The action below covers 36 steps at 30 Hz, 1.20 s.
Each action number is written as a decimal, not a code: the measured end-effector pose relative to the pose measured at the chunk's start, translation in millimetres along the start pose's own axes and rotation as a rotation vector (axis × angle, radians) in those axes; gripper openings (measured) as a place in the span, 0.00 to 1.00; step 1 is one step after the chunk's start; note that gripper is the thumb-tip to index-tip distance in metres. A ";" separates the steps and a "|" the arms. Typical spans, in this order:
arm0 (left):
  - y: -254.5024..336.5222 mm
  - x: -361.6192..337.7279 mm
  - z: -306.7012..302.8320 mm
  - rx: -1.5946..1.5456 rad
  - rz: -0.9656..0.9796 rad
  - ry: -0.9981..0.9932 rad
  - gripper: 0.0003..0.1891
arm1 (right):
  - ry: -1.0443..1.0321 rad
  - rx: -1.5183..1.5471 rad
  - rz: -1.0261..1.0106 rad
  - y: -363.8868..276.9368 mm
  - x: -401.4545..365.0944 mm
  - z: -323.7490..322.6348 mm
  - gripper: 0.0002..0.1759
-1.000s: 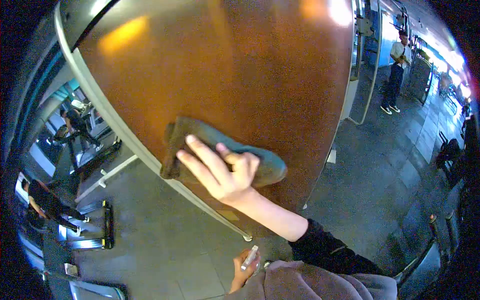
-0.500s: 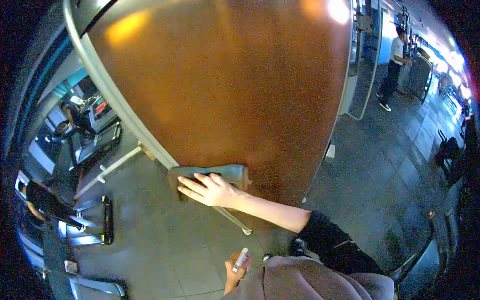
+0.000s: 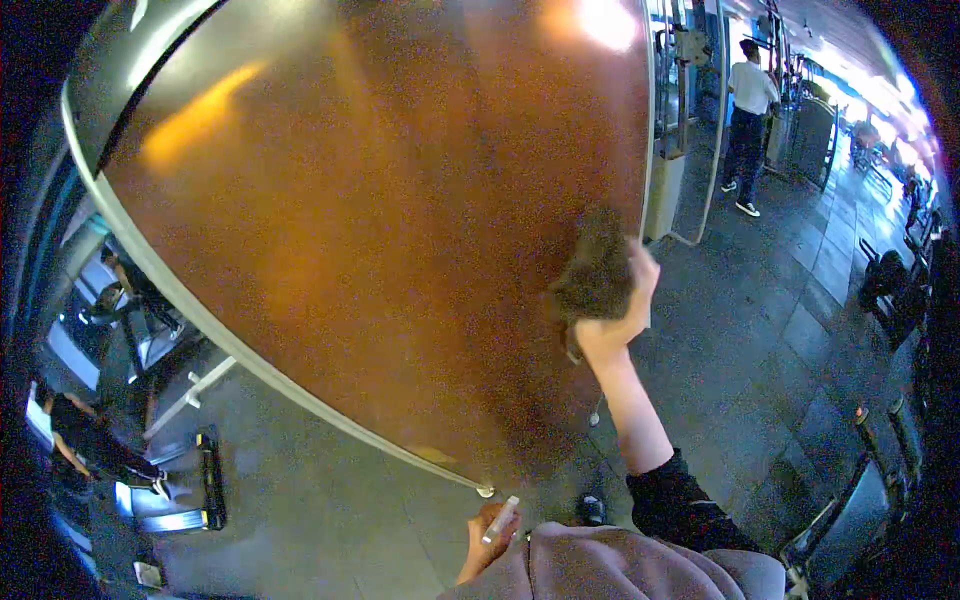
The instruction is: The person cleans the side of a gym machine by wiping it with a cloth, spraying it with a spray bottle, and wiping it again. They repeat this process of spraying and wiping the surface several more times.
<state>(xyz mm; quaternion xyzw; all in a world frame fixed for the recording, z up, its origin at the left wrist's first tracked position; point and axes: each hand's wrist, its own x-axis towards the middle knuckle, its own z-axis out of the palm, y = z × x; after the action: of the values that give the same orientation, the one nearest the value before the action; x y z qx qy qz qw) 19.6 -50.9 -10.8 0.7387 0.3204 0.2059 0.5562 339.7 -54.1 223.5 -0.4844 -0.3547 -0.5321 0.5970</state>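
A large glossy brown panel (image 3: 380, 250) with a pale metal rim (image 3: 215, 325) fills the middle of the head view. My right hand (image 3: 625, 320) is closed on a dark, bunched cloth (image 3: 595, 270) at the panel's right side, near its edge. The cloth is blurred, and whether it touches the surface is hard to see. Low in front of my body, my left hand (image 3: 482, 530) is wrapped round a small pale bar-shaped object (image 3: 501, 520), whose kind I cannot make out.
Treadmills (image 3: 210, 480) with people on or beside them stand at the left. A person in a white top (image 3: 750, 100) stands at the upper right near gym machines. Dark equipment (image 3: 860, 480) lines the lower right. Grey tiles cover the floor (image 3: 740, 330).
My right hand has swept the cloth from the panel's lower left edge up and across to its right side. The view has shifted. My left hand still holds the pale object.
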 end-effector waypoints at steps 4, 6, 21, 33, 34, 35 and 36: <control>4.9 9.0 15.2 -0.146 -0.081 0.004 0.08 | 0.137 0.077 0.515 85.2 8.6 10.7 0.20; -22.2 5.4 -12.0 -0.297 -0.138 0.022 0.08 | 0.068 0.095 0.585 105.9 -24.2 24.1 0.23; 6.1 11.0 12.7 -0.059 -0.086 -0.086 0.10 | -0.003 0.004 0.811 156.1 -37.9 11.4 0.22; -26.0 -13.1 -2.2 -0.646 -0.255 0.018 0.09 | -0.135 -0.124 -0.051 -88.6 13.2 24.9 0.22; -21.6 -16.3 -2.9 -0.423 -0.133 0.024 0.09 | -0.228 -0.085 -0.101 -109.1 2.5 25.9 0.22; -18.0 -21.5 -4.6 -0.198 -0.014 0.025 0.09 | -0.253 -0.163 -0.198 -124.2 -15.2 32.1 0.21; -14.7 -26.3 -7.6 -0.191 -0.021 0.019 0.09 | -0.275 -0.241 -0.295 -137.0 -33.6 43.6 0.21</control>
<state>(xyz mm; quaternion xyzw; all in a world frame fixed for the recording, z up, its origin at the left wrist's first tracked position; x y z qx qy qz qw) -7.7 -61.5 -21.2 0.6769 0.3124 0.2366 0.6230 203.5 2.2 231.6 -0.5630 -0.4339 -0.5809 0.3966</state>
